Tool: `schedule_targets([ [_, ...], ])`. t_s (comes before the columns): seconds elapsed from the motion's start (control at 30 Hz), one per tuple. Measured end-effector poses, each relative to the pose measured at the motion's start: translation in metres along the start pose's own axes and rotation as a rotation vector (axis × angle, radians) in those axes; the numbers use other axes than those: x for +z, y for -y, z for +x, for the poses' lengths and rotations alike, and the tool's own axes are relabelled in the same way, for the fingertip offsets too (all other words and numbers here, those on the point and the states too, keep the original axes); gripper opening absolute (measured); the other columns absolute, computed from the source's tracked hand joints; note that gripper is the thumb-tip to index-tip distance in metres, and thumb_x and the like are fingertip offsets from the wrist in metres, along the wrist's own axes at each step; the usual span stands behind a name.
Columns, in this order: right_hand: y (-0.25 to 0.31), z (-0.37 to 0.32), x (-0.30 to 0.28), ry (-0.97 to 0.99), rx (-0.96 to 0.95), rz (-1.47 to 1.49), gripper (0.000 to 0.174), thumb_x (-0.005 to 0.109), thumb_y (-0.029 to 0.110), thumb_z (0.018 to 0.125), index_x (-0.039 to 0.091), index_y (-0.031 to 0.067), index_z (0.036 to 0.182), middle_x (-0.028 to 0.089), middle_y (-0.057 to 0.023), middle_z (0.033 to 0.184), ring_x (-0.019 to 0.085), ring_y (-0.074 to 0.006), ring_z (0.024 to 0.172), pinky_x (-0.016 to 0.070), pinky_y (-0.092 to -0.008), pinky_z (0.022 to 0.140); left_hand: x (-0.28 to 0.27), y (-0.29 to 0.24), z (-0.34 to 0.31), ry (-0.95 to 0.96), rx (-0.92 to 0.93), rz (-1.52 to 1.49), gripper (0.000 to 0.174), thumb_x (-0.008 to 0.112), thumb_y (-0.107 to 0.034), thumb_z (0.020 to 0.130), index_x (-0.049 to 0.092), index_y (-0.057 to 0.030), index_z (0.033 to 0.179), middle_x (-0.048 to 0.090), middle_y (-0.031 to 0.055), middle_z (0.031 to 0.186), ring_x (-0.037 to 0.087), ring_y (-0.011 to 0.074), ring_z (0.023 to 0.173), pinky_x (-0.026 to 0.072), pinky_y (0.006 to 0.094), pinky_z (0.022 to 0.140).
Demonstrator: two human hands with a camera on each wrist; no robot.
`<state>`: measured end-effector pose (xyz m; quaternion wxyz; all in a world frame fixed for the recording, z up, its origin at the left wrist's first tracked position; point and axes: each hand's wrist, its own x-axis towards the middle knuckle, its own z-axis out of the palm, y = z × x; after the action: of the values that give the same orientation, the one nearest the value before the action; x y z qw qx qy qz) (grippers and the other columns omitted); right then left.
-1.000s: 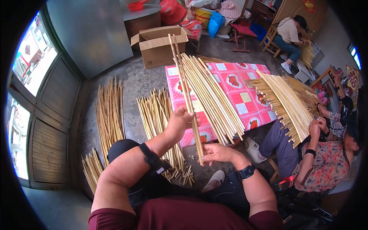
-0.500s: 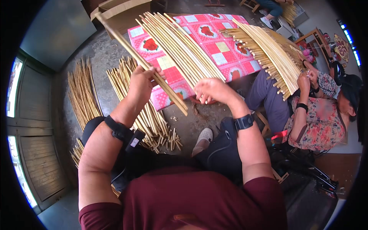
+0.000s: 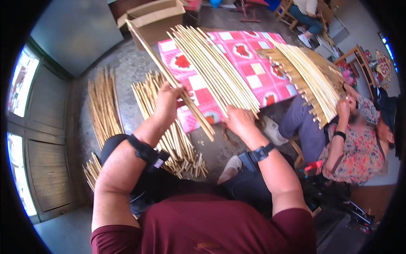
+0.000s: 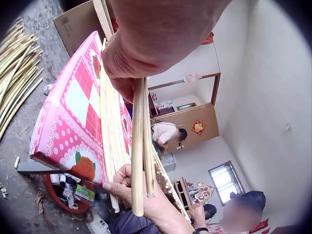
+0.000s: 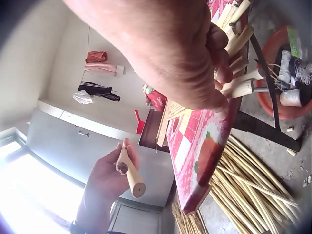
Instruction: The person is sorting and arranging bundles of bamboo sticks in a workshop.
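Observation:
My left hand (image 3: 170,100) grips two long, pale, cane-like stalks (image 4: 138,165) partway along, slanting beside the table's left edge. Their cut near ends show side by side in the right wrist view. A row of similar stalks (image 3: 218,70) lies across the pink checked tablecloth (image 3: 201,86), their near ends jutting past the table edge. At those ends is my right hand (image 3: 240,120), thumb and fingers pinching a stalk at the row's left side. My right palm hides part of the pinched stalk.
Bundles of stalks (image 3: 146,99) and brushy stems (image 3: 103,110) lie on the floor at left, near short offcuts (image 3: 198,166). A cardboard box (image 3: 158,23) stands behind. Another person (image 3: 353,152) sits at right beside more stalks (image 3: 306,72). An orange basin (image 5: 265,100) sits below the table.
The right hand let go of the held stalks, moved over to the row on the table and took hold there. The left hand carried its stalks leftward, tilting them.

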<state>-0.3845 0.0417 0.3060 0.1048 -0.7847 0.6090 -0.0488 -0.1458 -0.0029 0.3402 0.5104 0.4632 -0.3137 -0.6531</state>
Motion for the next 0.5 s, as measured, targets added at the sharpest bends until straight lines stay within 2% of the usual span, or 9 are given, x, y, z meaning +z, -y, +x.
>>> schedule_targets([
  [0.17,0.002,0.004,0.0,0.019,0.02,-0.062,0.029,0.067,0.024,0.076,0.058,0.0002,0.089,0.064,-0.0217,0.074,0.064,-0.0378,0.073,0.05,-0.0475,0.067,0.001,-0.002,-0.002,0.014,-0.041,0.005,0.006,0.045,-0.01,0.094,0.047,-0.0058,0.099,0.06,0.0099,0.087,0.062,0.0213,0.077,0.0546,0.039,0.068],
  [0.27,0.005,0.003,-0.004,0.019,0.018,-0.072,0.018,0.057,0.008,0.075,0.06,-0.0013,0.089,0.065,-0.0218,0.074,0.066,-0.0362,0.073,0.0511,-0.0453,0.067,0.003,-0.004,-0.007,0.042,-0.047,0.005,0.007,0.045,-0.009,0.094,0.046,-0.0053,0.099,0.06,0.0099,0.088,0.062,0.0213,0.078,0.0541,0.0376,0.069],
  [0.4,0.008,0.001,-0.008,0.07,0.057,-0.093,0.016,0.059,0.012,0.074,0.062,-0.0005,0.083,0.064,-0.0246,0.075,0.066,-0.0351,0.076,0.0513,-0.0445,0.069,0.001,-0.002,-0.006,0.073,-0.06,0.034,0.007,0.044,-0.009,0.093,0.045,-0.005,0.099,0.06,0.01,0.088,0.063,0.0218,0.079,0.0539,0.0372,0.069],
  [0.5,0.011,0.001,-0.022,0.182,0.102,0.033,0.017,0.061,0.016,0.073,0.062,-0.0003,0.077,0.064,-0.0246,0.074,0.066,-0.0323,0.072,0.0513,-0.0419,0.068,0.0,-0.002,-0.004,0.067,-0.073,0.068,0.007,0.044,-0.009,0.093,0.045,-0.0049,0.099,0.06,0.0109,0.09,0.063,0.0221,0.081,0.0539,0.0371,0.07],
])
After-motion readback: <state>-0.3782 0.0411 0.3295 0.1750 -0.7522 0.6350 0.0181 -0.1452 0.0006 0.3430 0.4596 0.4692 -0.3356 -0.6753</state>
